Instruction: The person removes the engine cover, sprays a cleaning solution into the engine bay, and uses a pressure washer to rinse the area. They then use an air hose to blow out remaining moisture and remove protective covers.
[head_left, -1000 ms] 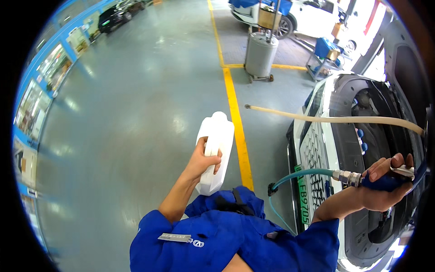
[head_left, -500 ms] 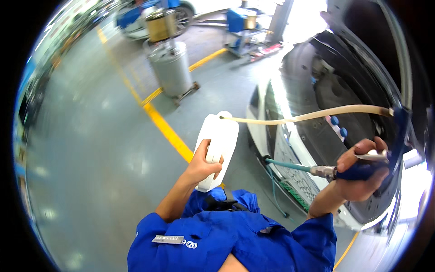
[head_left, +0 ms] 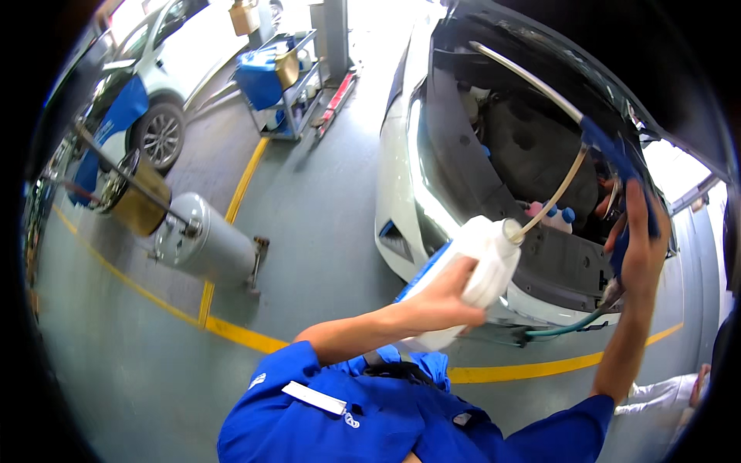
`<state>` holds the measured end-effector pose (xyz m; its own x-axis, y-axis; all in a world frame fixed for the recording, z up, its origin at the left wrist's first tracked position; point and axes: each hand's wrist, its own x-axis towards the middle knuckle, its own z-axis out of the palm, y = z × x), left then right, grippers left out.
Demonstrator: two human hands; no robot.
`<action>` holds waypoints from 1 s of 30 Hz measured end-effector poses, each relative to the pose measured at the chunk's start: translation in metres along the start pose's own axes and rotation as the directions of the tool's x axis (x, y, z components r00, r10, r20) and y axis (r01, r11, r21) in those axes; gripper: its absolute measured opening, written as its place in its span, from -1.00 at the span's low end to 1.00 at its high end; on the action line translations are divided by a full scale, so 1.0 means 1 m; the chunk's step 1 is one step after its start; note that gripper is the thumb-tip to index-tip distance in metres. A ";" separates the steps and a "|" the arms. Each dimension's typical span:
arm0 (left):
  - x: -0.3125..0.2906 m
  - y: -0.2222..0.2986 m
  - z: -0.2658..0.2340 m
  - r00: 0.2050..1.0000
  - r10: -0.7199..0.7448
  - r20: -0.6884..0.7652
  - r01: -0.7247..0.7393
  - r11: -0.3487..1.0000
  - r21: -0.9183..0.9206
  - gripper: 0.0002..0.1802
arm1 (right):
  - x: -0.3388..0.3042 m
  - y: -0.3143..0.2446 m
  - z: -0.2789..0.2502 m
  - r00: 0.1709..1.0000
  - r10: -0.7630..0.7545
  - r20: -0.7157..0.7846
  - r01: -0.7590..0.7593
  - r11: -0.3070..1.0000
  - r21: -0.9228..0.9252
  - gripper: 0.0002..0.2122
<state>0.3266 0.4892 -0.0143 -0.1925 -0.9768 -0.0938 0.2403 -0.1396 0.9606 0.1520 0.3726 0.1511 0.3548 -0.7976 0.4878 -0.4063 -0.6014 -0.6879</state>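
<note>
My left hand (head_left: 448, 299) is closed round the handle of a white plastic jug (head_left: 480, 241), which tilts toward the car in front of me. A cream suction hose (head_left: 562, 189) goes into the jug's open neck. Its other end joins a blue spray gun (head_left: 614, 150) with a long metal nozzle, held up in my right hand (head_left: 645, 247). My fingers wrap the gun's grip, and whether the trigger is pressed is hidden. The nozzle lies over the engine bay (head_left: 525, 147) under the raised bonnet. A teal air hose (head_left: 567, 329) leads from the bottom of the grip.
Pink bottles with blue caps (head_left: 562, 217) stand at the engine bay's edge. To the left are a grey wheeled tank (head_left: 208, 239), a tool trolley (head_left: 289, 100) and a white car (head_left: 185, 46). Yellow lines (head_left: 247, 336) cross the floor. Someone's white-clothed limb (head_left: 668, 393) shows at the lower right.
My view has turned right toward the engine bay. The jug has come up and to the right, closer to the car. My right hand has raised the spray gun, its nozzle now over the bay.
</note>
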 end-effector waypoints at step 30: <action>0.232 0.149 -0.268 0.669 -0.148 0.729 0.247 0.969 -0.029 -0.27 | 0.344 0.048 0.179 0.872 0.466 -0.153 -0.460 0.671 -0.581 -0.59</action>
<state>0.5724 0.1983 0.0369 -0.8576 -0.5141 -0.0146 0.2130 -0.3808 0.8998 0.4050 0.0782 0.1899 -0.0086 -0.9823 0.1871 -0.9252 -0.0632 -0.3741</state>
